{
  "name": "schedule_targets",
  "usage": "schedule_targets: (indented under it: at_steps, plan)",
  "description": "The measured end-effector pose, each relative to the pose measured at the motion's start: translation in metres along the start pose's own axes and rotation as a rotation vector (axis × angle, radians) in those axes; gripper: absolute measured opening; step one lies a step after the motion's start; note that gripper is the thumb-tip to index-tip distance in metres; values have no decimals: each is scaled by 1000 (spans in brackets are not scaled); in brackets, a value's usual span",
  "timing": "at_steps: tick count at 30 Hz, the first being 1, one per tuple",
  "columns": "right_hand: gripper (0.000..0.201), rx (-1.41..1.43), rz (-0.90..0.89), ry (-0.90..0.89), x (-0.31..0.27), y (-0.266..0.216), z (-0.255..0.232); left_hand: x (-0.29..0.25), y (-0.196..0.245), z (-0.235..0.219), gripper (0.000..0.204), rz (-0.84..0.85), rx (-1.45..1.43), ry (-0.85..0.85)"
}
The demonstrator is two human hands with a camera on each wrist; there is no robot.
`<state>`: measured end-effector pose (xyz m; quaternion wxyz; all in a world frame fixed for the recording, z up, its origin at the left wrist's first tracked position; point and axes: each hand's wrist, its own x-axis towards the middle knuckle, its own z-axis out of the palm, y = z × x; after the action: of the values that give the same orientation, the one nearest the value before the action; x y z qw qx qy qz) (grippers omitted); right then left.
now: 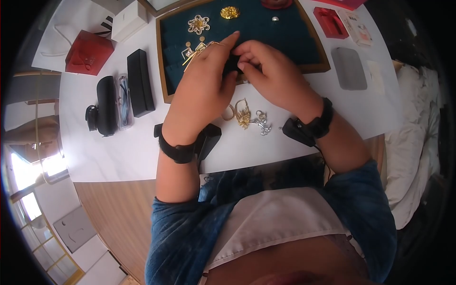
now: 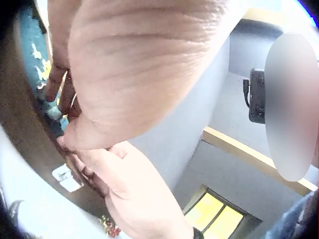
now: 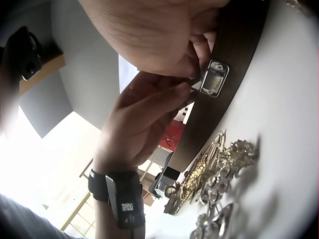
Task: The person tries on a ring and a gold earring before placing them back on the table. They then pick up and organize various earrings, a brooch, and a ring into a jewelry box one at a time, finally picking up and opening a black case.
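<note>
My left hand (image 1: 202, 88) reaches over the near edge of a wooden-framed tray (image 1: 318, 65) lined in dark green. Close by on its right, my right hand (image 1: 280, 78) has bent fingers, with the thumb near the index finger. The fingertips meet low over the lining; I cannot tell what they hold. Beside the left fingers lie gold drop earrings (image 1: 187, 51). Farther back are a flower brooch (image 1: 198, 24), a gold oval ornament (image 1: 230, 12) and a small pearl-like piece (image 1: 275, 19). A metal latch (image 3: 215, 78) sits on the tray's front.
Between my wrists on the white table lie a gold leafy ornament (image 1: 243, 118), a silver one (image 1: 262, 126) and a ring-shaped piece (image 1: 228, 113). Leftward stand a black box (image 1: 140, 83), a black case (image 1: 106, 107) and a red bag (image 1: 89, 53). A grey slab (image 1: 349, 69) lies right.
</note>
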<state>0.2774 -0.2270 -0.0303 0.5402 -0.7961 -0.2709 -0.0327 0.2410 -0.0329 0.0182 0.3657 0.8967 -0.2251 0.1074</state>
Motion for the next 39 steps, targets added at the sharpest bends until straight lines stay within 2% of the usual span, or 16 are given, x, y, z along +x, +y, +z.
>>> schedule_targets:
  at_steps: [4,7,10,16,19,25,36,39]
  plan:
    - [22,3,-4,17,1,0,0,3,-6,-3,60,-7,67,52]
    - [22,19,17,16,1,-1,-1,4,-10,-5,52,27,304,140]
    - [22,19,27,22,0,-1,-1,5,-15,-5,42,47,343,187]
    - [21,7,34,27,1,-2,-1,4,-12,-1,26,3,328,123]
    - [20,5,31,28,0,-2,-1,6,-8,-2,20,35,339,166]
    - [19,17,43,8,0,-1,0,4,-8,1,21,29,313,133]
    - [20,-9,16,1,-1,-2,1,1,-6,0,30,-98,305,72]
    - [24,-40,89,-95,0,-9,-5,-1,-2,-1,29,-146,259,71]
